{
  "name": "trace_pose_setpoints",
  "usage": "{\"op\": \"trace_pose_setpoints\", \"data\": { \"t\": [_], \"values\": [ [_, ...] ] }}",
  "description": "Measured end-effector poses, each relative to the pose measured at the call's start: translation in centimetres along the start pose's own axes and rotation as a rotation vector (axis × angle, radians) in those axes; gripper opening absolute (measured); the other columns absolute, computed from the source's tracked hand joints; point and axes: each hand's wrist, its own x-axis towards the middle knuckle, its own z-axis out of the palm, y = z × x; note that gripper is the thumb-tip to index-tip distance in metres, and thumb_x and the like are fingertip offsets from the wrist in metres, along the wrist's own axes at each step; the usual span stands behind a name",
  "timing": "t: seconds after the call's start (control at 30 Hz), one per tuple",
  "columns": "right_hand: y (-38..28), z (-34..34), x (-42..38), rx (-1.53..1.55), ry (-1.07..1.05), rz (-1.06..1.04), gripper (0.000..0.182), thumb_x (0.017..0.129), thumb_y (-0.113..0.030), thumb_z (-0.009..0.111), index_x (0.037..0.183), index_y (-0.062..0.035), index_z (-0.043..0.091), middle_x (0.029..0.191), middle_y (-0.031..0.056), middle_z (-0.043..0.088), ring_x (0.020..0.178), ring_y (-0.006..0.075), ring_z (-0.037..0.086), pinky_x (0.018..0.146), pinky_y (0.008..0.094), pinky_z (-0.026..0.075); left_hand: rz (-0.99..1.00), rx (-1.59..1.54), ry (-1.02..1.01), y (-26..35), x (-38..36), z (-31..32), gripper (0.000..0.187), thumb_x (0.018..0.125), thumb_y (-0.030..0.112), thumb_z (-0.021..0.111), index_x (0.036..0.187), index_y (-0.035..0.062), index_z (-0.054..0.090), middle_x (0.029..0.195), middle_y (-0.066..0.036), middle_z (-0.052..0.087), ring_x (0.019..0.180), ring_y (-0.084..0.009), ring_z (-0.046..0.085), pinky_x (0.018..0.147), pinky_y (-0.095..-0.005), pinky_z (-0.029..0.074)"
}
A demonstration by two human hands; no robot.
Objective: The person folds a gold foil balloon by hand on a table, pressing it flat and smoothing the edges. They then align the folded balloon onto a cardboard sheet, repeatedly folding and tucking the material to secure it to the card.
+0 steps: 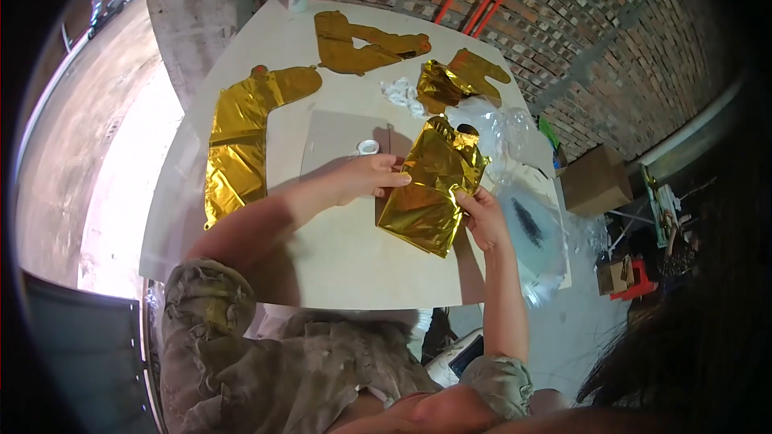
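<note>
A folded gold foil piece (422, 201) hangs between both hands above the pale table (338, 265). My left hand (374, 178) has its fingers closed on the foil's left edge. On the lower right side, my right hand (482, 215) pinches the same foil. Behind the left hand, a small white roll (367, 147) rests on a clear flat sheet (326, 138). To the left lies a long gold foil shape (237, 141) with a bent top.
More gold foil shapes lie at the back (346, 44) and back right (482, 72). Crumpled white material (402, 96) sits between them. Clear plastic bags (531, 233) cover the table's right side. A cardboard box (595, 181) and red stool (639, 281) stand beyond.
</note>
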Motion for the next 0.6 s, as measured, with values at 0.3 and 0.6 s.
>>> {"op": "trace_pose_setpoints", "data": {
  "t": [0.3, 0.6],
  "values": [
    [0.7, -0.6, -1.4, 0.054, -0.047, 0.03, 0.022, 0.091, -0.012, 0.075, 0.11, -0.0038, 0.066, 0.101, 0.0008, 0.07, 0.084, 0.0079, 0.064, 0.072, 0.0234, 0.051, -0.032, -0.026, -0.109, 0.8, -0.4, 2.0, 0.019, 0.097, 0.03, 0.068, 0.104, 0.0124, 0.068, 0.092, 0.005, 0.066, 0.082, -0.0066, 0.058, 0.074, -0.0267, 0.047],
    [0.6, -0.1, -1.6, -0.021, -0.171, 0.023, 0.026, 0.097, -0.011, 0.066, 0.122, -0.0046, 0.064, 0.111, 0.0033, 0.07, 0.094, 0.0129, 0.068, 0.084, 0.03, 0.056, -0.099, 0.167, 0.049, 0.4, -0.9, 2.7, 0.023, 0.093, 0.021, 0.07, 0.111, 0.0066, 0.067, 0.096, -0.002, 0.066, 0.086, -0.0109, 0.058, 0.073, -0.0275, 0.045]
  ]
}}
